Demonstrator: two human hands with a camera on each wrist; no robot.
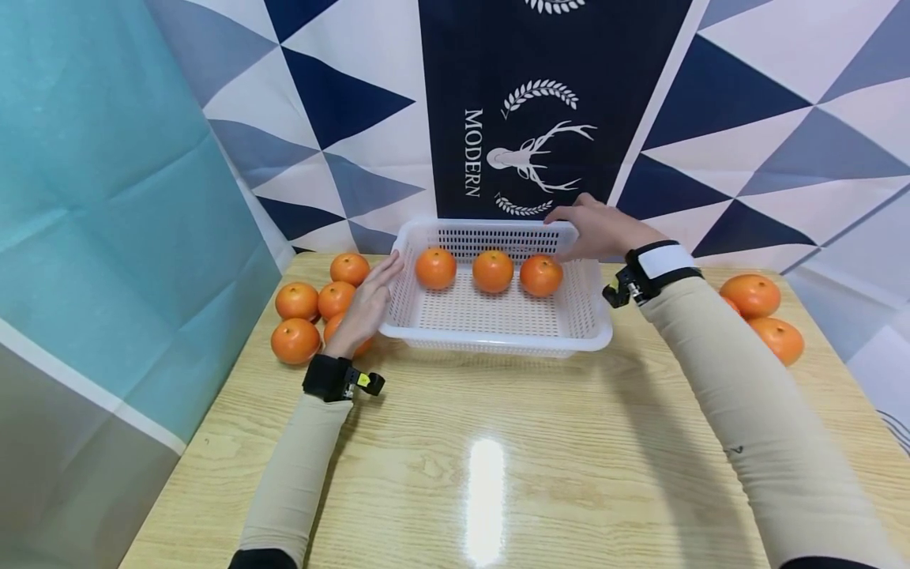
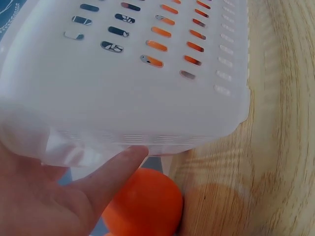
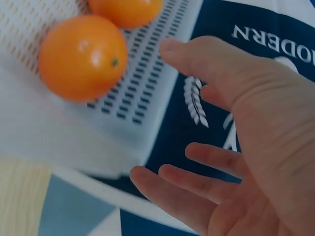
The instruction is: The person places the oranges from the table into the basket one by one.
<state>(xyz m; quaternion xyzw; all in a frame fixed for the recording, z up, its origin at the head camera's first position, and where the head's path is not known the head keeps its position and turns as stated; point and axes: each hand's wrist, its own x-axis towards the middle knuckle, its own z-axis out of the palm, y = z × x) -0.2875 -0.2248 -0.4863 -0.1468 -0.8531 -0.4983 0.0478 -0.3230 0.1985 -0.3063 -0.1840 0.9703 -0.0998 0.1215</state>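
Observation:
A white perforated plastic basket (image 1: 498,340) stands near the back of the wooden table. Inside it three oranges sit in a row: a left one (image 1: 436,269), a middle one (image 1: 493,272) and a right one (image 1: 541,276). My left hand (image 1: 366,310) rests against the basket's left end with its fingers extended, and an orange (image 2: 145,204) lies beside that hand. At the back right corner, my right hand (image 1: 600,225) hovers by the rim, close to the right orange. The right wrist view shows its thumb and fingers spread apart, holding nothing.
Several loose oranges (image 1: 297,301) are grouped on the table's left side, partly behind my left hand. More oranges (image 1: 750,295) lie at the right edge, partly covered by my right sleeve. A patterned cloth (image 1: 362,87) hangs right behind the wooden table (image 1: 569,458).

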